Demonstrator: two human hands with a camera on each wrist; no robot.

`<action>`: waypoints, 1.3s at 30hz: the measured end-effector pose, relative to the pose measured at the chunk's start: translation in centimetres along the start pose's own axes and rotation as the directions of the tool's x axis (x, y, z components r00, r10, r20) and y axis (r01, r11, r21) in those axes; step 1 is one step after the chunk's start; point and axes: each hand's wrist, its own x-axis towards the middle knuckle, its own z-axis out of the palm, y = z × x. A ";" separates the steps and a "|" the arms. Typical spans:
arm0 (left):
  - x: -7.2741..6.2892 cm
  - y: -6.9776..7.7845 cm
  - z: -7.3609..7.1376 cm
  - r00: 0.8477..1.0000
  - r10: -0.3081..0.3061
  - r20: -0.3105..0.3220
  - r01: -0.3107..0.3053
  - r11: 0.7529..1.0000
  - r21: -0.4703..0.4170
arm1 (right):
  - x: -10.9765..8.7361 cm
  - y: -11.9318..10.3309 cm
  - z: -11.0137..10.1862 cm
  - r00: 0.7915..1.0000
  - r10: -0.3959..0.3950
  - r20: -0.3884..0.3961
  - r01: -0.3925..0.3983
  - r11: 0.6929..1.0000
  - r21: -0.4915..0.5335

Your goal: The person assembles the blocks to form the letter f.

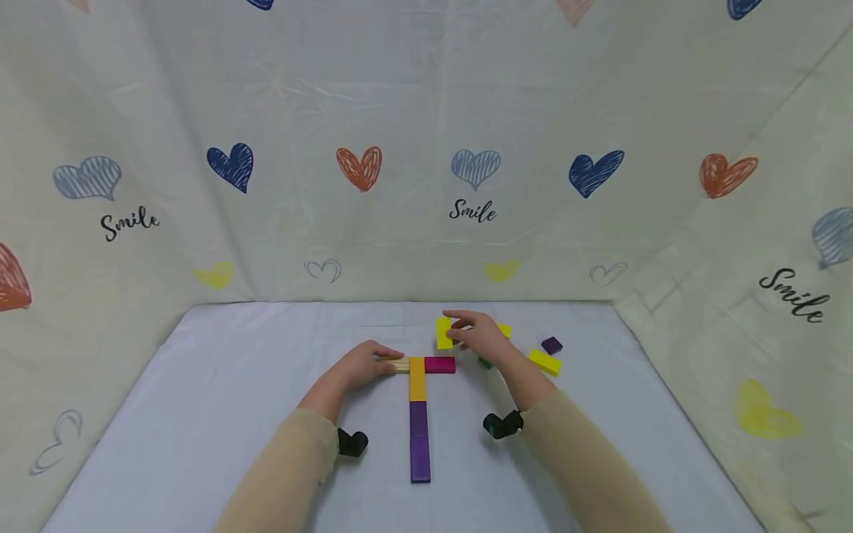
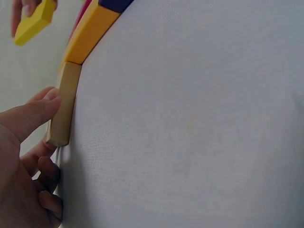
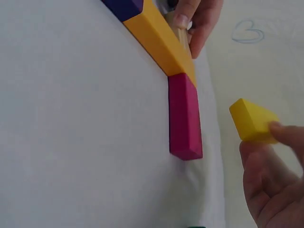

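Note:
My left hand (image 1: 363, 364) pinches a plain wooden block (image 2: 66, 104), thumb on its near side, where it lies against an orange block (image 1: 417, 379). On the orange block's other side sits a magenta block (image 1: 440, 364). Two purple blocks (image 1: 419, 444) continue the line toward me, forming a T shape on the white cloth. Held between thumb and fingers of my right hand (image 1: 481, 337) is a yellow block (image 3: 254, 121), raised beyond the magenta block. In the left wrist view, the wooden block's far side is hidden.
To the right lie a yellow block (image 1: 545, 363) and a dark purple block (image 1: 552, 345). Another yellow block (image 1: 505, 330) and a green block (image 1: 484, 362) are partly hidden by the right hand and forearm. A heart-printed curtain (image 1: 413, 244) stands behind the table.

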 end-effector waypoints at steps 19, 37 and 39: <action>0.4 0.1 0.3 1.000 -0.007 0.012 0.007 1.000 0.019 | 3.5 -1.5 3.6 0.992 0.098 0.082 -0.097 0.995 -0.016; 0.2 0.0 0.0 1.000 0.022 0.014 -0.022 1.000 0.007 | 4.3 -1.4 5.1 0.986 0.085 0.147 -0.072 0.993 -0.090; 0.2 -0.1 -0.1 1.000 0.020 0.016 -0.020 1.000 0.006 | 4.4 -1.5 5.3 0.987 0.089 0.133 -0.071 0.989 -0.132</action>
